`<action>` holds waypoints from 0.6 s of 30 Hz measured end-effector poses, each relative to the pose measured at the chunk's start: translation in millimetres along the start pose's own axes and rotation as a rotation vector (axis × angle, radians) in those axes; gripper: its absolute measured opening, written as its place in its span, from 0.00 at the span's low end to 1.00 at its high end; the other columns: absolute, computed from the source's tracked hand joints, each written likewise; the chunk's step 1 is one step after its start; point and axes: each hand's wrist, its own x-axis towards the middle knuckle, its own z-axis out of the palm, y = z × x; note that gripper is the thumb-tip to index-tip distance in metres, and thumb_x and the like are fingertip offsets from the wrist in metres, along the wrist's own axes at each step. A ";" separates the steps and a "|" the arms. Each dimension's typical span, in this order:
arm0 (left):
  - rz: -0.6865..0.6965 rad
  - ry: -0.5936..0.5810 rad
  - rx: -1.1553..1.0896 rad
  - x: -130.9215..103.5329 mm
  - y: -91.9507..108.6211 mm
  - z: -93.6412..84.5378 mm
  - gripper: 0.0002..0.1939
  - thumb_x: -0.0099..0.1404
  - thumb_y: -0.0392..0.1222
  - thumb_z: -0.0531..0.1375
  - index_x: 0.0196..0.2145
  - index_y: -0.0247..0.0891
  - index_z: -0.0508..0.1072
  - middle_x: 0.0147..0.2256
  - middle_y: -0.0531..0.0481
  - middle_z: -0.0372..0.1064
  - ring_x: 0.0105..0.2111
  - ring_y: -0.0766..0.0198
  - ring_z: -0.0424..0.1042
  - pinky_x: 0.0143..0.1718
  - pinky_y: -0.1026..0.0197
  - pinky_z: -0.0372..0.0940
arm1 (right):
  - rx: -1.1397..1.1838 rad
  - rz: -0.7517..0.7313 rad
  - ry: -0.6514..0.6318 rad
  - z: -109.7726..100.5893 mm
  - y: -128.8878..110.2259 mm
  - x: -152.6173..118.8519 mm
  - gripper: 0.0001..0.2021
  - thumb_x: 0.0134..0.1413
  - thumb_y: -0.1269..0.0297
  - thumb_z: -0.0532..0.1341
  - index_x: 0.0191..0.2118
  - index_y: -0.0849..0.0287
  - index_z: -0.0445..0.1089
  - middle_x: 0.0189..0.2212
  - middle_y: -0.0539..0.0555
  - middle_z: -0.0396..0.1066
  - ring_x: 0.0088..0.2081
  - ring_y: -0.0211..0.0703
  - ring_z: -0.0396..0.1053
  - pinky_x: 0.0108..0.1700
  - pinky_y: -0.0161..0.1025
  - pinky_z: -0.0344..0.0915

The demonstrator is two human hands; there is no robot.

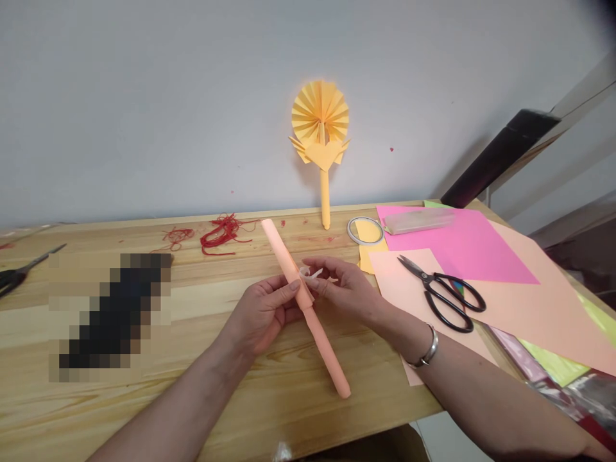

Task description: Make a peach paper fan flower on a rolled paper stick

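A peach-coloured rolled paper tube (330, 354) slants across the middle of the view, its upper part thicker than its lower part. My left hand (262, 311) is closed round the tube near its middle, thumb on top. Between the thumb and fingers of my right hand (344, 285) is a thin, curled white strip (310, 273), beside a loose paper edge on the tube. Whether the strip is still stuck to the paper I cannot tell. Against the wall behind stands a yellow pleated paper fan (320, 112) on a rolled handle.
Black-handled scissors (445, 292) lie on peach paper (520, 308) at right, near a pink sheet (481, 247), a tape roll (366, 231) and a pale translucent case (421, 220). Red threads (224, 234) lie behind the tube. At left are a blurred-out dark object (115, 311) and more scissors (24, 273).
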 end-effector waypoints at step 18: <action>-0.009 -0.062 0.062 0.2 -2.1 -0.5 0.06 0.56 0.37 0.63 0.31 0.32 0.78 0.27 0.45 0.74 0.30 0.63 0.72 0.34 0.60 0.68 | 0.020 -0.020 0.028 1.9 -0.9 -0.5 0.05 0.50 0.70 0.56 0.25 0.60 0.66 0.22 0.48 0.66 0.26 0.35 0.64 0.30 0.32 0.62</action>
